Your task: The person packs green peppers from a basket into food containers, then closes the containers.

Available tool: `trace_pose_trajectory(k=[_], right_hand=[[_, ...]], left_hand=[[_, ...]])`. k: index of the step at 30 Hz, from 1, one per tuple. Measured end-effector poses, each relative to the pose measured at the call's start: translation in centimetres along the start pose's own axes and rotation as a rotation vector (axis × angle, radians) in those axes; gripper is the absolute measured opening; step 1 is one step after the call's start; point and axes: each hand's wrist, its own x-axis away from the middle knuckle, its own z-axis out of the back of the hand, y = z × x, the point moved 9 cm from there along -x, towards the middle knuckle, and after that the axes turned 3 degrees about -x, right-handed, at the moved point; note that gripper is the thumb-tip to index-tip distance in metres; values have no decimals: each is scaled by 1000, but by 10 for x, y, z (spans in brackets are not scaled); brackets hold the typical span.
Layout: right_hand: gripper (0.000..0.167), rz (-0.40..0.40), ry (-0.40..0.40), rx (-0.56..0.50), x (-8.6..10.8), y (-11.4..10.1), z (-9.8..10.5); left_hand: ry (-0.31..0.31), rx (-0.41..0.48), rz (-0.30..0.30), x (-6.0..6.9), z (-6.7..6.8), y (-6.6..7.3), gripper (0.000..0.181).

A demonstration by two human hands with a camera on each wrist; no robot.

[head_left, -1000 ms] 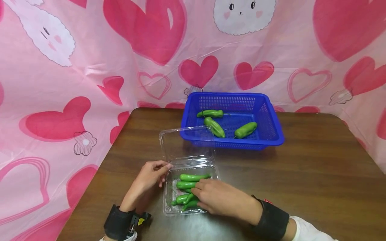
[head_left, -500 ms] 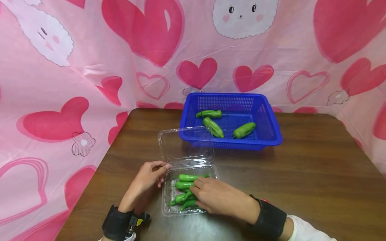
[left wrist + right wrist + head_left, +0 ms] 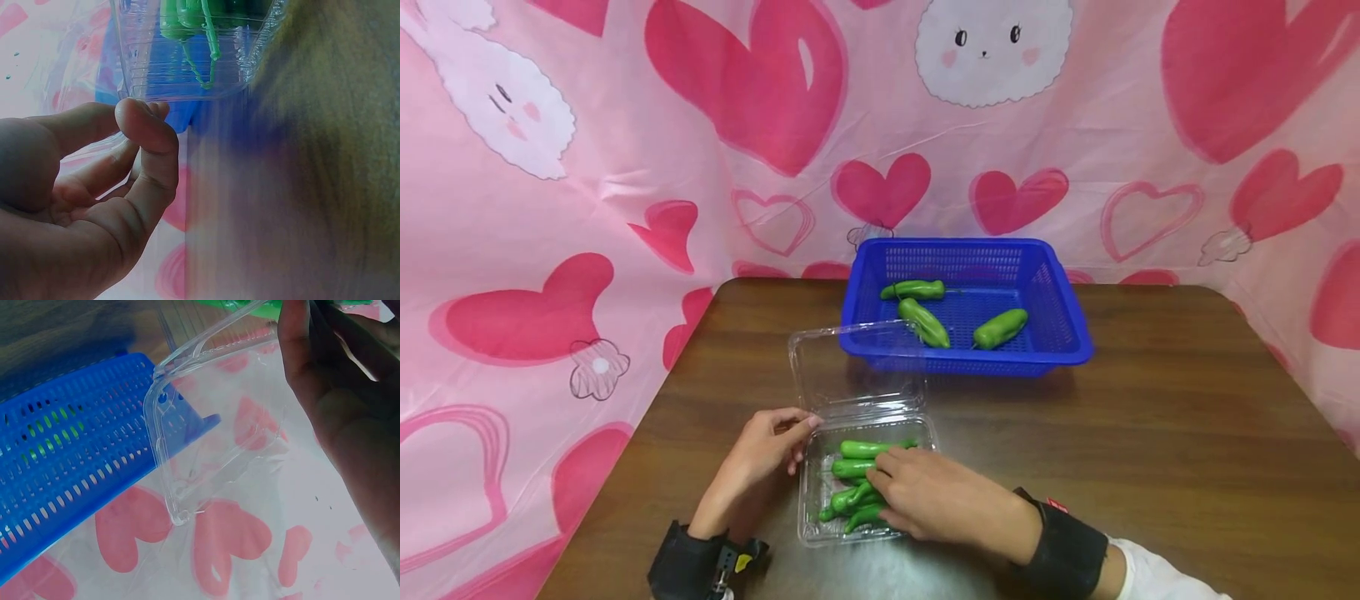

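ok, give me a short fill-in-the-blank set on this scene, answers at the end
1. The basket at the back of the table is colored ____.
2. Inside the basket lie ____ whole peppers.
3. The lid of the clear container stands ____, not closed.
4. Next to the fingers of the right hand, the container peppers are colored ____.

Answers: blue; three; open; green

Peppers (image 3: 1000,328) are green, basket (image 3: 1000,358) blue, backdrop (image 3: 880,125) heart-patterned pink.
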Motion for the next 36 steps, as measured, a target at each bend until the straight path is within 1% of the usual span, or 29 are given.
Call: trace_pose_trajectory(k=[4, 9, 14, 18, 22, 26, 32, 36], right_hand=[[40, 14, 27, 15, 1, -2, 2], [38, 30, 39, 33, 3, -2, 9], [32, 38, 78, -19, 7, 8, 24], [27, 25, 129, -62, 14, 23, 42], [21, 10, 178, -54, 24, 42, 61], [18, 1, 216, -45, 35, 61, 80], [20, -35, 244, -41, 48, 92, 103], [19, -74, 240, -23, 54, 118, 110]], left_hand=[[0, 7, -9, 0, -1, -1, 30], [-3, 20, -5, 0, -1, -2, 31], [-12, 9, 9, 0, -2, -5, 29], [-11, 10, 22, -1, -2, -6, 28], [-14, 6, 13, -1, -1, -4, 31], [-14, 6, 18, 1, -2, -3, 32], [-1, -13, 36, 0, -1, -5, 28], [2, -17, 39, -1, -1, -7, 25]])
